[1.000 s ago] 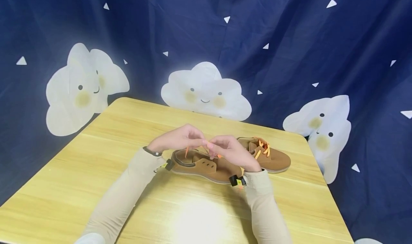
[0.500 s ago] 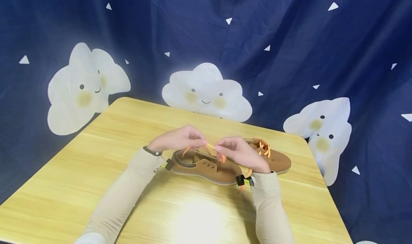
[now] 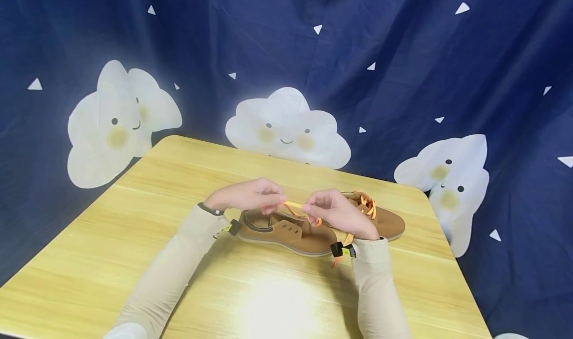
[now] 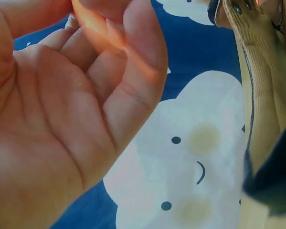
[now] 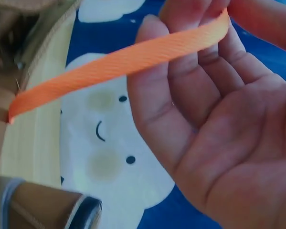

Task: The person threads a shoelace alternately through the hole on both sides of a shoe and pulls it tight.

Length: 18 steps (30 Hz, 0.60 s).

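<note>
A brown shoe [image 3: 273,235] lies in the middle of the table, toe to the right, below both hands. Above it my left hand [image 3: 245,195] pinches one part of an orange shoelace [image 3: 294,204] between thumb and fingers. My right hand [image 3: 341,213] pinches the same lace a short way to the right, and the stretch between them is straight. In the right wrist view the flat lace [image 5: 119,62] runs from the shoe up to my fingertips. A loose tail of lace [image 4: 143,64] crosses my left fingers in the left wrist view.
A second brown shoe [image 3: 390,223], with orange laces [image 3: 368,207] in it, stands behind to the right, partly covered by my right hand. Both rest on a wooden table [image 3: 134,219]. A dark blue curtain [image 3: 268,36] with white clouds hangs behind.
My hands were together at the lace; my right hand has moved right, opening a stretch of lace between them. My left hand has stayed nearly in place.
</note>
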Each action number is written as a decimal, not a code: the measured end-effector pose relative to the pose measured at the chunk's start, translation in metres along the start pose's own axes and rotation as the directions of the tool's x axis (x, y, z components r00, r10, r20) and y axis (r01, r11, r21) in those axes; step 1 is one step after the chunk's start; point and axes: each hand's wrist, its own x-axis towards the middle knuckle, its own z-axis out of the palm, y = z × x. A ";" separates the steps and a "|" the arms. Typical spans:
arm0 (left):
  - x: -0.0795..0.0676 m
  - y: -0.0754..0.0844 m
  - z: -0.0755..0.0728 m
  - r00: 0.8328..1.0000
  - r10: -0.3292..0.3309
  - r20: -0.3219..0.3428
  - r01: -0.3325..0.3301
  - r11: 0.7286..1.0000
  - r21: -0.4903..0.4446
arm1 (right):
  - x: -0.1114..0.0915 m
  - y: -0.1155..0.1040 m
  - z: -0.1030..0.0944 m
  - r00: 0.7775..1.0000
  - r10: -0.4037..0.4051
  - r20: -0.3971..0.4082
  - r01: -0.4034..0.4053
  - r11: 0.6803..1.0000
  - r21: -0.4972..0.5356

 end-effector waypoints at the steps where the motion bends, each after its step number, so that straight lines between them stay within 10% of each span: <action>1: -0.001 0.000 -0.001 1.000 0.000 0.000 0.000 1.000 -0.001 | -0.001 0.001 -0.002 1.000 0.011 0.012 -0.011 1.000 0.009; 11: -0.002 0.004 0.002 0.999 -0.046 -0.020 0.046 0.999 0.008 | -0.005 0.005 -0.003 0.985 -0.010 0.170 0.007 1.000 0.022; 18: 0.002 0.008 0.010 1.000 -0.011 0.018 0.010 0.999 0.036 | 0.005 -0.003 0.018 0.989 -0.037 0.142 0.028 0.997 0.068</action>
